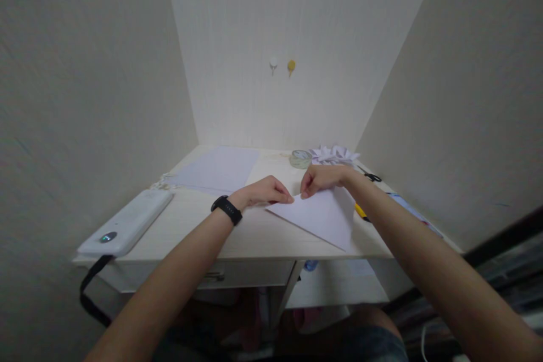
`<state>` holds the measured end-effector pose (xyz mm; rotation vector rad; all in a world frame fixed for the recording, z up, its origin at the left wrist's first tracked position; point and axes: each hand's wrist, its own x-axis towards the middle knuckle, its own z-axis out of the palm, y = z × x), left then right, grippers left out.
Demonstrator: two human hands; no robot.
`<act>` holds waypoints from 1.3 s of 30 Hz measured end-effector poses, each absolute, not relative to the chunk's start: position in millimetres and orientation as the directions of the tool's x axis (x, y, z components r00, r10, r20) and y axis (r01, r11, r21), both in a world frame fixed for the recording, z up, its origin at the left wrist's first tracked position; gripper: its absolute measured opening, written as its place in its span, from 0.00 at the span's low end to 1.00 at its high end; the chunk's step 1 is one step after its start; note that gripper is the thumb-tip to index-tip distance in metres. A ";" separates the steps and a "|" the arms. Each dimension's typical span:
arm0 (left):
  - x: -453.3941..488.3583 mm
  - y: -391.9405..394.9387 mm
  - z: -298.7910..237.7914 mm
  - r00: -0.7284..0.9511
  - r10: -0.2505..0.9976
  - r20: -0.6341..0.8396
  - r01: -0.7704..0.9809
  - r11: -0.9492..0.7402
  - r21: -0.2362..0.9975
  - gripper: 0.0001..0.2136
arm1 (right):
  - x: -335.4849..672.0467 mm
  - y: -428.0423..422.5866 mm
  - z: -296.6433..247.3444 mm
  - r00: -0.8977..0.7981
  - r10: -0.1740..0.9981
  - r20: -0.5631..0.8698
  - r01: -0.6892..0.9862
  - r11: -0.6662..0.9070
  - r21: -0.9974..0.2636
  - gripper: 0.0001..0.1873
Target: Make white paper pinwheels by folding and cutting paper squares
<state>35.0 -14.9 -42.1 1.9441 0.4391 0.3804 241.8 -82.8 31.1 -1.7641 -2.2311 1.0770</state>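
A white sheet of paper [324, 215], folded to a roughly triangular shape, lies on the desk in front of me. My left hand [271, 189], with a black watch [227, 209] on its wrist, pinches the paper's upper edge near the left corner. Just to the right, my right hand [316, 179] is closed with its fingertips on the same edge. The two hands are a short gap apart. Part of the paper's right side is hidden behind my right forearm.
Flat white sheets [220, 167] lie at the back left, a white power bank [127, 223] at the left edge. At the back right are a tape roll [300, 159], folded white papers [335, 154] and black-handled scissors [372, 177]. A yellow tool [361, 211] is partly hidden by the right forearm.
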 end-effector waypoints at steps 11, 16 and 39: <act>26.9 -4.7 -37.6 0.863 0.505 0.003 0.161 -0.281 0.946 0.10 | 279.5 -97.3 39.8 -0.231 0.904 -0.358 0.725 -0.086 -0.684 0.10; 22.6 0.7 -40.9 0.846 0.533 0.010 0.159 -0.270 0.950 0.08 | 311.2 -111.1 39.8 -0.172 0.902 -0.396 0.672 -0.187 -0.716 0.10; -3.9 15.5 -50.4 0.800 0.584 -0.135 0.188 -0.030 0.982 0.13 | 345.4 -118.8 28.7 -0.035 0.978 -0.206 0.643 -0.136 -0.754 0.21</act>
